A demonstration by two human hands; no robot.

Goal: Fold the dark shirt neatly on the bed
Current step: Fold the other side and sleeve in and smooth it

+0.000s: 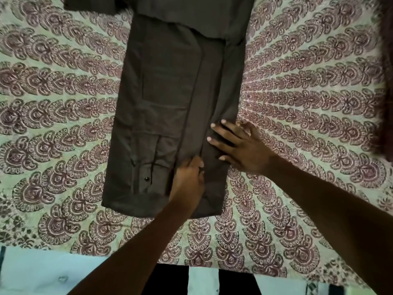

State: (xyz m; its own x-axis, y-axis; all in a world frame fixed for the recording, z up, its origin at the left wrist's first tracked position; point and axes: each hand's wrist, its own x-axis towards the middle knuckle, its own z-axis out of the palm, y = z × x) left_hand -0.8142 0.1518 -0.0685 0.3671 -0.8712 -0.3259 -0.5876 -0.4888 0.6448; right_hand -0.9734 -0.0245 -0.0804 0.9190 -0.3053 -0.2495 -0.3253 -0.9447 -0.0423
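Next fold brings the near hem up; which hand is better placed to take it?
Probably left: the left hand grips the dark shirt close to the near hem, while the right hand lies flat farther up its right edge.

Shirt (165,103) is noted as plain dark grey-brown, unpatterned; its seams are seen as darker lines. One small glossy black button (146,179) is seen on it. Bedsheet (63,92) is printed: pale green-cream ground, maroon fan-shaped motifs set in curving rows. Dark maroon cloth (386,103) is recorded at the right edge. Pale blue surface (42,271) is seen below the sheet.
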